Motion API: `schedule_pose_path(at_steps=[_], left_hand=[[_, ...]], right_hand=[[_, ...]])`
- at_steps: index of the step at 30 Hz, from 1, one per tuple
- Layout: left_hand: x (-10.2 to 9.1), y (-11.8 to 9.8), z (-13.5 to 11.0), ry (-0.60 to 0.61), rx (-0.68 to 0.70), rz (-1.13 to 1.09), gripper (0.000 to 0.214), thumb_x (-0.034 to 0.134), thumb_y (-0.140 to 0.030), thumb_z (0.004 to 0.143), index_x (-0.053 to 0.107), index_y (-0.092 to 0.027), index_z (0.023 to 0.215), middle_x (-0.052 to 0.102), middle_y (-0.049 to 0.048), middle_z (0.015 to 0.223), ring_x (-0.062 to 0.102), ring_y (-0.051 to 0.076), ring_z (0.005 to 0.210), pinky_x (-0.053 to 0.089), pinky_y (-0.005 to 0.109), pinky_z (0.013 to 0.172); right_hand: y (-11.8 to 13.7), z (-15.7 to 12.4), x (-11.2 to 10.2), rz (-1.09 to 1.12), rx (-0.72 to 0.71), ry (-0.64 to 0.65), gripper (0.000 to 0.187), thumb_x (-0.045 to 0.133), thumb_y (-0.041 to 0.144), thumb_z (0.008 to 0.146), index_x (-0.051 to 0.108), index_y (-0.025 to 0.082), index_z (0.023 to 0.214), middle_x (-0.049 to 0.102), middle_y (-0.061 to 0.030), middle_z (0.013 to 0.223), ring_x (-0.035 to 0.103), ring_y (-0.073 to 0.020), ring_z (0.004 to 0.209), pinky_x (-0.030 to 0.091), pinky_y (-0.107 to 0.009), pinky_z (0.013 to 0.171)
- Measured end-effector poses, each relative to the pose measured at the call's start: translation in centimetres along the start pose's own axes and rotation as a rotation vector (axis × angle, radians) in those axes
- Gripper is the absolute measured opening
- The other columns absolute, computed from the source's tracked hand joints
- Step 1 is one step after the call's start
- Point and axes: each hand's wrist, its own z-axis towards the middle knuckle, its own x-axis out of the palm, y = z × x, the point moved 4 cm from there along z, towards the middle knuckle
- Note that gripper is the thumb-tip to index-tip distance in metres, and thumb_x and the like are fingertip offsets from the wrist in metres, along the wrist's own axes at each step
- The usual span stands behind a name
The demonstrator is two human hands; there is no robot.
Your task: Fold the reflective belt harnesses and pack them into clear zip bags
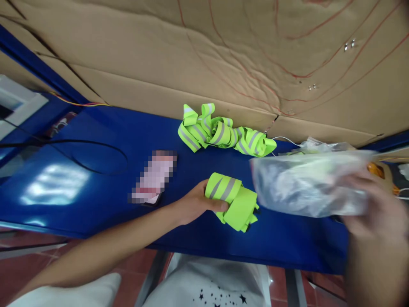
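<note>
The left hand (198, 202) pinches a rolled green strap (238, 202) in its fingers near the desk's (105, 132) front edge. The blurred right hand (378, 207) grips a plastic bag (297, 183). More straps (220, 133) lie along the back edge.

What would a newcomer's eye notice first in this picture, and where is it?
Most likely the bright yellow-green bundle with grey stripes, held in the left hand over the blue table. A loose pile of the same colour lies at the table's back, by the cardboard. Next may come the clear bag at the right, blurred, in the right hand.
</note>
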Motion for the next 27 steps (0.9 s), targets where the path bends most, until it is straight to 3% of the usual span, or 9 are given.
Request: schedule_pose_path(at_steps=[3, 5, 8, 10, 14, 16, 20, 23, 27], left_hand=[[-0.3, -0.1, 0.1, -0.009, 0.011, 0.002, 0.071, 0.104, -0.035, 0.052, 0.078, -0.013, 0.115, 0.081, 0.0129, 0.108, 0.076, 0.03, 0.099, 0.059, 0.04, 0.09], [-0.5, -0.2, 0.4, -0.036, 0.051, -0.019, 0.067, 0.102, -0.034, 0.058, 0.077, -0.014, 0.116, 0.081, 0.0117, 0.108, 0.075, 0.028, 0.098, 0.059, 0.037, 0.089], [-1.0, 0.0, 0.8, -0.078, 0.084, -0.052, 0.058, 0.099, -0.029, 0.066, 0.077, -0.016, 0.118, 0.08, 0.0101, 0.111, 0.076, 0.025, 0.098, 0.058, 0.035, 0.089], [-1.4, 0.2, 1.1, -0.116, 0.078, -0.067, 0.058, 0.097, -0.028, 0.069, 0.076, -0.016, 0.121, 0.079, 0.0117, 0.117, 0.076, 0.026, 0.104, 0.058, 0.035, 0.093], [-1.7, 0.1, 1.3, -0.143, 0.132, -0.111, 0.055, 0.094, -0.029, 0.074, 0.075, -0.016, 0.124, 0.079, 0.0121, 0.12, 0.075, 0.026, 0.108, 0.058, 0.032, 0.092], [-1.7, -0.2, 1.2, -0.16, 0.185, -0.123, 0.049, 0.093, -0.029, 0.076, 0.077, -0.016, 0.12, 0.08, 0.0106, 0.117, 0.076, 0.024, 0.103, 0.058, 0.029, 0.088], [-2.1, -0.8, 0.9, -0.281, 0.249, -0.12, 0.047, 0.092, -0.028, 0.077, 0.077, -0.016, 0.12, 0.08, 0.0095, 0.116, 0.076, 0.025, 0.106, 0.058, 0.031, 0.092], [-2.4, -1.0, 0.9, -0.361, 0.25, -0.14, 0.047, 0.092, -0.029, 0.077, 0.077, -0.016, 0.119, 0.08, 0.0097, 0.118, 0.076, 0.025, 0.108, 0.057, 0.032, 0.096], [-2.3, -1.1, 0.9, -0.361, 0.224, -0.147, 0.049, 0.093, -0.029, 0.075, 0.076, -0.016, 0.119, 0.08, 0.0093, 0.117, 0.076, 0.024, 0.103, 0.059, 0.032, 0.092]], right_hand=[[-1.7, 1.4, 7.4, 0.404, 0.323, 0.215, 0.039, 0.064, 0.052, 0.097, 0.07, 0.025, 0.125, 0.078, -0.0129, 0.097, 0.073, -0.0235, 0.069, 0.056, -0.038, 0.061], [-2.0, 1.3, 9.6, 0.324, 0.281, 0.138, 0.053, 0.068, 0.05, 0.095, 0.06, 0.023, 0.14, 0.076, -0.0136, 0.113, 0.074, -0.0254, 0.086, 0.061, -0.043, 0.076], [-0.7, 0.2, 9.1, -0.087, -0.03, -0.191, 0.055, 0.066, 0.041, 0.097, 0.054, 0.018, 0.146, 0.065, -0.0187, 0.138, 0.067, -0.0307, 0.117, 0.054, -0.053, 0.102], [1.2, -1.1, 8.7, -0.293, -0.217, -0.295, 0.042, 0.064, 0.03, 0.098, 0.061, 0.017, 0.138, 0.066, -0.0183, 0.133, 0.065, -0.0312, 0.117, 0.05, -0.052, 0.104], [4.9, -3.3, 12.1, -0.3, -0.398, 0.077, 0.017, 0.064, 0.032, 0.101, 0.067, 0.022, 0.114, 0.074, -0.0095, 0.101, 0.069, -0.0239, 0.089, 0.052, -0.039, 0.083], [5.7, -4.0, 14.5, -0.375, -0.41, 0.232, 0.036, 0.068, 0.053, 0.097, 0.066, 0.019, 0.109, 0.074, -0.0104, 0.095, 0.07, -0.0278, 0.088, 0.051, -0.04, 0.079], [5.7, -3.9, 16.7, -0.651, -0.427, 0.255, 0.056, 0.063, 0.074, 0.091, 0.064, 0.017, 0.094, 0.07, -0.013, 0.088, 0.067, -0.0338, 0.089, 0.046, -0.045, 0.08], [5.9, -3.1, 16.2, -0.648, -0.388, 0.243, 0.037, 0.059, 0.054, 0.101, 0.062, 0.019, 0.088, 0.07, -0.011, 0.087, 0.066, -0.0301, 0.087, 0.044, -0.043, 0.081], [6.5, -2.0, 14.9, -0.304, -0.231, 0.215, 0.014, 0.055, 0.029, 0.104, 0.062, 0.022, 0.095, 0.071, -0.004, 0.087, 0.068, -0.0215, 0.081, 0.046, -0.035, 0.075]])
